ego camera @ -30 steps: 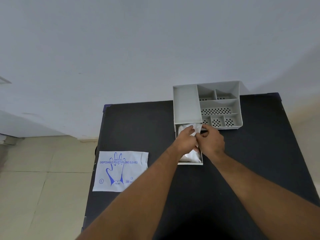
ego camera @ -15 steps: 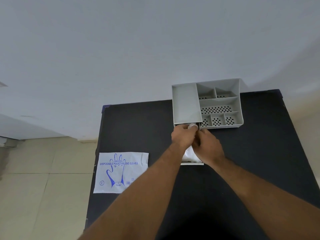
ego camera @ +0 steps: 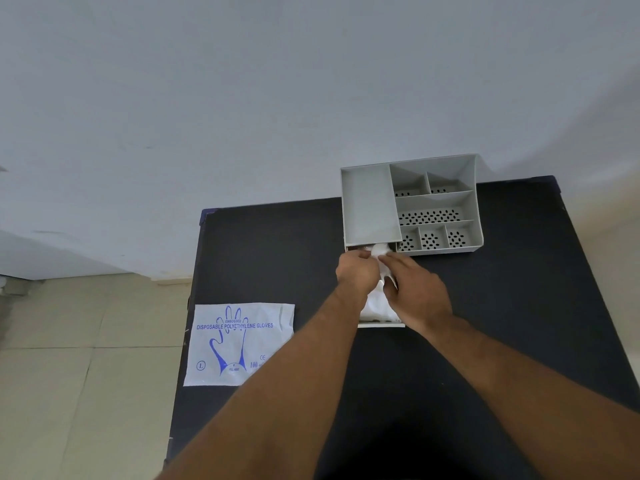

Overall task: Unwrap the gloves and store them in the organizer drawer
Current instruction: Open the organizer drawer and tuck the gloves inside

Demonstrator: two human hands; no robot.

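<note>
- Reaching over the black bench (ego camera: 277, 258), we have both hands at the pulled-out drawer (ego camera: 381, 324) of one grey organizer (ego camera: 412, 206), which stands at the bench's far edge.
- Our left hand (ego camera: 356, 273) is curled over the white gloves (ego camera: 375, 304) at the drawer's far end, its fingers bent down onto them; whether they pinch the plastic we cannot tell.
- Our right hand (ego camera: 415, 292) lies just beside it, fingers stretched toward the slot and resting on the same white bundle.
- The gloves lie inside the drawer, under and between the two hands, with a crumpled bit showing at the organizer's front opening; how many gloves make up the bundle we cannot tell.
- One drawer is visible, its white front lip toward us, near the bench's middle.
- On top the organizer has one long plain compartment on the left and six smaller ones with perforated floors on the right.
- One flat wrapper (ego camera: 239, 342), printed "DISPOSABLE POLYETHYLENE GLOVES" in blue, lies at the bench's left edge, well apart from the hands.
</note>
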